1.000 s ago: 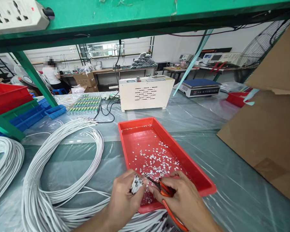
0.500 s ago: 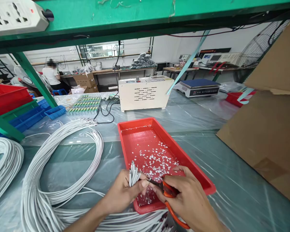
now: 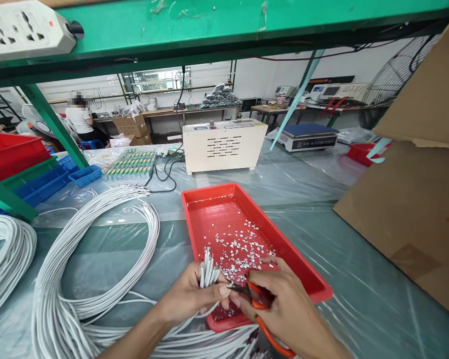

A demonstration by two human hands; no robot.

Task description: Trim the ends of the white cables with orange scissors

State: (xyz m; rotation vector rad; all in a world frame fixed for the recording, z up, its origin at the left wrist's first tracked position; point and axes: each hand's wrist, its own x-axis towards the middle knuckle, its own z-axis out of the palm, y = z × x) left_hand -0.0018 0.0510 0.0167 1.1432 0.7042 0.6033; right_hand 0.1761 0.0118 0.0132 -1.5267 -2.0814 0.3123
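My left hand (image 3: 189,295) is closed round a small bunch of white cables (image 3: 208,271), whose cut ends stick up above the fingers. Between its thumb and forefinger one cable end is pinched. In my right hand (image 3: 284,304) is a pair of scissors (image 3: 263,319) with orange handles; the dark blades reach the pinched end, and the fingers are in the handles. Both hands are over the near end of a red tray (image 3: 205,209) strewn with small white and silvery scraps (image 3: 242,249). More white cables (image 3: 179,341) run beneath my forearms.
A large coil of white cable (image 3: 56,264) lies left of the tray, another coil (image 3: 13,254) farther left. Behind stand a cream machine (image 3: 224,147) and a scale (image 3: 308,137). Cardboard (image 3: 407,214) leans at the right. A green beam (image 3: 217,25) crosses overhead. A person (image 3: 80,119) sits far back.
The scissors and right hand have shifted slightly, with the blades at the pinched cable end. A loose cable now shows below my left hand. The view has moved a little.
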